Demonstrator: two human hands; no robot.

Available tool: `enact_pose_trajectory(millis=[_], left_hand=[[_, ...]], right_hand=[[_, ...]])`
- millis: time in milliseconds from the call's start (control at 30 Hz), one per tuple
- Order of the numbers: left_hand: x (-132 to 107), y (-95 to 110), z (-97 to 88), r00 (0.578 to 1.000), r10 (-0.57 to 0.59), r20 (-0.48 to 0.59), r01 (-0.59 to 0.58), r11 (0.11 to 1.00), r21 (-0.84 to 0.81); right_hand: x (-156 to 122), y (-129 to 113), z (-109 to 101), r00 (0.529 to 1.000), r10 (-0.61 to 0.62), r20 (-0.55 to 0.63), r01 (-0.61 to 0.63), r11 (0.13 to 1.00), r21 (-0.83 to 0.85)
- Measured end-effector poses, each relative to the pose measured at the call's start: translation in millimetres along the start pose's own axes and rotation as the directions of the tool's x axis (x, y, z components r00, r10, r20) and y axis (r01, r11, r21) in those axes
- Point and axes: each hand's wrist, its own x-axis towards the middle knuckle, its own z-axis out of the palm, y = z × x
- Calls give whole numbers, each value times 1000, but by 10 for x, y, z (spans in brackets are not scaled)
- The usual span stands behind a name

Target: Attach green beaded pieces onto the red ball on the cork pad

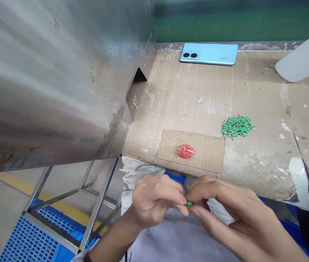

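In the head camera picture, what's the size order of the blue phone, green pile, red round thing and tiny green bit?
1. Light-blue rectangular smartphone
2. Round heap of green pieces
3. Shiny red round object
4. Tiny green piece between fingers

The phone is farthest, so real sizes may differ.

The rough, speckled brown cardboard patch (211, 153) lies on a matt, scuffed cardboard bench covering (263, 160). On the patch, a red disc (186, 151) gleams like glossy plastic. Beyond it, a pale blue phone (209, 54) looks smooth and satin; to its left, a brushed steel hood (47, 80) looks smudged. A small green plastic granule (189, 203) sits in front.
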Motion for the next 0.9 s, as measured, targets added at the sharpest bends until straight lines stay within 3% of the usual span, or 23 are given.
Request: enact_pose_trajectory(millis=[67,167,267,533,700,900], left_hand=[[20,42,25,999,-40,-13,40,999,25],[63,150,42,976,-217,-35,219,971,97],[96,253,32,950,-311,15,305,941,148],[110,346,17,920,-392,20,371,884,285],[112,339,36,909,-416,12,399,881,255],[188,308,75,927,-374,0,367,911,189]], right_hand=[[0,15,-23,1000,-31,3,31,999,-34],[-23,95,-45,987,-156,-35,150,980,-127],[-64,193,-45,960,-273,-60,251,936,-246],[-103,231,-18,933,-356,-45,321,884,-341],[-103,242,-2,938,-346,-39,317,895,-313],[-112,244,43,936,-346,-58,313,897,-312]])
